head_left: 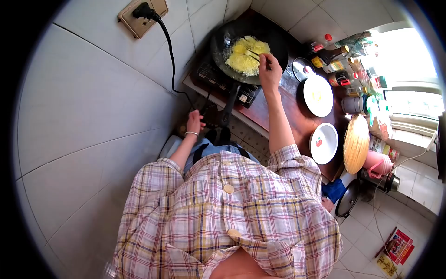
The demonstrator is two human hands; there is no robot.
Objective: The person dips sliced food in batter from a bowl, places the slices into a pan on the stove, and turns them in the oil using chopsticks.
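My right hand (270,74) is closed around a pair of dark chopsticks (253,55), whose tips reach into the yellow food. That food, which looks like frying egg (242,59), lies in several pieces amid bubbling oil in a black wok (222,52). Under the wok is a dark cooktop (209,76) with a control panel, and the wok's long handle (230,106) points toward my body. Low on the left, my left hand (195,122) hangs beside the black power cord, fingers loosely bent and apart, with nothing visible in it.
The power cord (173,60) runs down from a wall socket (139,18). A white plate (318,96) and a white bowl (324,144) stand on the brown counter (289,109) at right. Beyond them are several bottles (331,55), a woven tray (356,144) and a pink thermos (377,163).
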